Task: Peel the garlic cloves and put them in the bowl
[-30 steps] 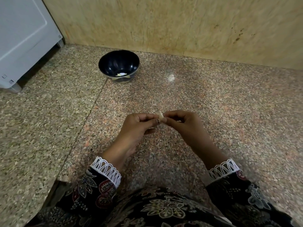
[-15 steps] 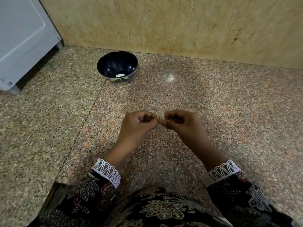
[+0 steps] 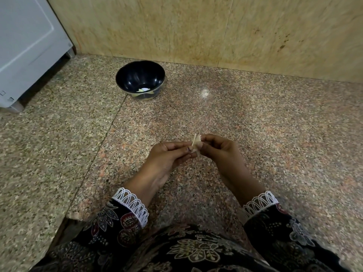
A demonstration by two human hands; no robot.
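A small pale garlic clove [image 3: 196,144] with papery skin sticking up is pinched between both hands above the speckled granite counter. My left hand [image 3: 169,158] grips it from the left with thumb and fingertips. My right hand [image 3: 218,151] pinches it from the right, fingers curled. A dark blue bowl [image 3: 127,79] stands farther back and to the left, with a few pale pieces [image 3: 144,90] at its bottom.
A white appliance [image 3: 25,46] stands at the far left on small feet. A beige stone wall [image 3: 216,30] backs the granite counter [image 3: 275,124]. A seam [image 3: 102,142] runs through the counter left of my hands. My patterned sleeves fill the bottom of the view.
Both hands stayed together on the clove. A flap of papery skin now stands up more between the fingertips. The view shifted slightly.
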